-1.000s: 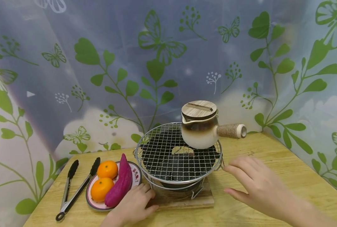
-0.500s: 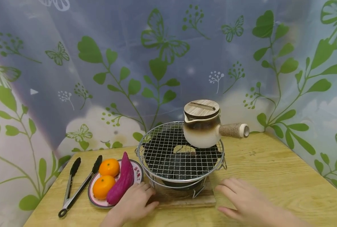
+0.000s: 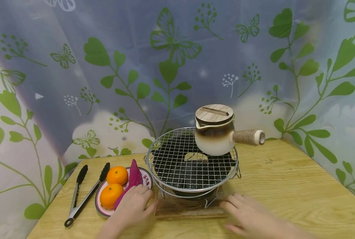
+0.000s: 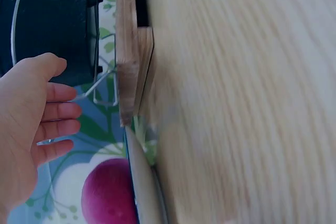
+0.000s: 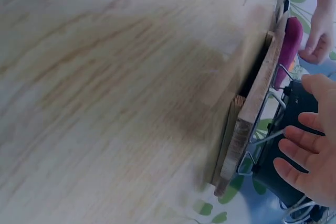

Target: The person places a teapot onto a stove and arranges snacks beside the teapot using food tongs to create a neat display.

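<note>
A round wire grill rack (image 3: 192,176) tops a black stove (image 4: 58,24), which stands on a wooden board (image 3: 192,210). At the rack's back right sits a cream-and-brown pot (image 3: 214,142) with a wooden lid and a cord-wrapped side handle. My left hand (image 3: 134,205), fingers loosely bent and holding nothing, hovers in front of the plate and partly hides a purple sweet potato (image 3: 134,177). Close to the board's right end is my right hand (image 3: 246,212), slightly blurred. In the right wrist view, its fingers (image 5: 296,156) are spread beside the stove with nothing in them.
Two oranges (image 3: 117,176) share the plate (image 3: 148,181) with the sweet potato, left of the stove. Black-tipped tongs (image 3: 85,200) lie spread on the wooden table (image 3: 285,186) at far left. A patterned curtain (image 3: 120,66) hangs behind.
My right hand has come left and down from beside the rack to the board's right end. My left hand has shifted left, away from the board. The head view has turned slightly left.
</note>
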`<state>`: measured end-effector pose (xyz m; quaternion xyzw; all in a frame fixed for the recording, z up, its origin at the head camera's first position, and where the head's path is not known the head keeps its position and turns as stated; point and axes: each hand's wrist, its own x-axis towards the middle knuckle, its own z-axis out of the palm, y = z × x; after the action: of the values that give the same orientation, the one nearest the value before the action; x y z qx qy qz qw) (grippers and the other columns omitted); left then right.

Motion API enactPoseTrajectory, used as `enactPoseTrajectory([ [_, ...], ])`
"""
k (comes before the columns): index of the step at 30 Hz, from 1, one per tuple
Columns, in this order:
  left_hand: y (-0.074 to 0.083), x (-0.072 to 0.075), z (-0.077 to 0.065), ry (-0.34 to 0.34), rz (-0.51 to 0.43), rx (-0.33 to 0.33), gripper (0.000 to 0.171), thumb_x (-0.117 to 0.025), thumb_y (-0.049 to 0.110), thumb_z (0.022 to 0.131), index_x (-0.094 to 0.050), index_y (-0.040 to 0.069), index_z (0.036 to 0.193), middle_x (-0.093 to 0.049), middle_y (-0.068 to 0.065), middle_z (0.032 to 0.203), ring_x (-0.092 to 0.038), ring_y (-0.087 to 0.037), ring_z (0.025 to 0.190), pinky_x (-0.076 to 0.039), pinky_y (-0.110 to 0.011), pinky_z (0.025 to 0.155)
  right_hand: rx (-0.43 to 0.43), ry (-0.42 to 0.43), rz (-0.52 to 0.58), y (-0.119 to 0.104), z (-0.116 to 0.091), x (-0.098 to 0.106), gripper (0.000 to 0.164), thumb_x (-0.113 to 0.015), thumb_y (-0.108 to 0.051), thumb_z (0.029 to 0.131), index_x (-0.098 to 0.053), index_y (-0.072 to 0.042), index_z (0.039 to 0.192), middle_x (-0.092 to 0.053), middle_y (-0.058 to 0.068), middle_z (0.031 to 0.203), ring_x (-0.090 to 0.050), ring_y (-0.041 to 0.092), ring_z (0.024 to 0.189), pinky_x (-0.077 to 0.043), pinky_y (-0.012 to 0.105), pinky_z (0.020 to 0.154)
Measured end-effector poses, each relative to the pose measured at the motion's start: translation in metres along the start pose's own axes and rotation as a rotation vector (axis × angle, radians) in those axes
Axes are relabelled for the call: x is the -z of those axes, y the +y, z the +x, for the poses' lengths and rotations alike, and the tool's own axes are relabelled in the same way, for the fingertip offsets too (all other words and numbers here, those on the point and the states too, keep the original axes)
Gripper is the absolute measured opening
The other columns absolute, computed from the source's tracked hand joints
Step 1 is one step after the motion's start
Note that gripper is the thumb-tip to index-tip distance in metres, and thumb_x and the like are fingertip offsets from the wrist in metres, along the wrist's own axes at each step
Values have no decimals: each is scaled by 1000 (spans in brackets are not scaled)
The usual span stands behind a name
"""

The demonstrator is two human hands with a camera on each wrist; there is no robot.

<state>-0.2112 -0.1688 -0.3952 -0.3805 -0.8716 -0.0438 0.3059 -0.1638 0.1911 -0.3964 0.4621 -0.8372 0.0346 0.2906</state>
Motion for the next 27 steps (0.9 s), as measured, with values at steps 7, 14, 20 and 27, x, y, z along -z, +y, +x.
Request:
enactPoseTrajectory([
  [7,-13,13,-6,-1,11,114,25,-73,24,74,-61,10,90,-54,3,80,-50,-16,72,-44,-33,65,14,-86,-18,-2,1,-12,44,-71,-43,75,-57,-14,104,-52,-2,96,-51,15,83,-48,34,71],
  [14,-30,25,-9,53,42,180,24,-74,21,74,-62,5,88,-56,-3,80,-52,-20,71,-45,-35,64,47,-105,-34,-1,-3,-25,55,-71,-49,72,-57,-10,109,-53,3,100,-52,19,85,-49,35,68],
  [20,-45,38,-11,136,83,287,25,-73,19,72,-62,1,87,-59,-8,78,-53,-26,68,-45,-37,58,66,-89,-42,-2,-4,-30,57,-71,-48,71,-57,-9,111,-53,5,101,-52,20,85,-48,35,68],
  [27,-61,56,-17,111,60,481,41,-75,20,74,-61,-6,103,-61,-17,86,-55,-33,75,-46,-46,65,82,-48,-48,-3,-3,-32,56,-72,-47,70,-57,-10,109,-52,5,100,-51,20,84,-46,33,65],
])
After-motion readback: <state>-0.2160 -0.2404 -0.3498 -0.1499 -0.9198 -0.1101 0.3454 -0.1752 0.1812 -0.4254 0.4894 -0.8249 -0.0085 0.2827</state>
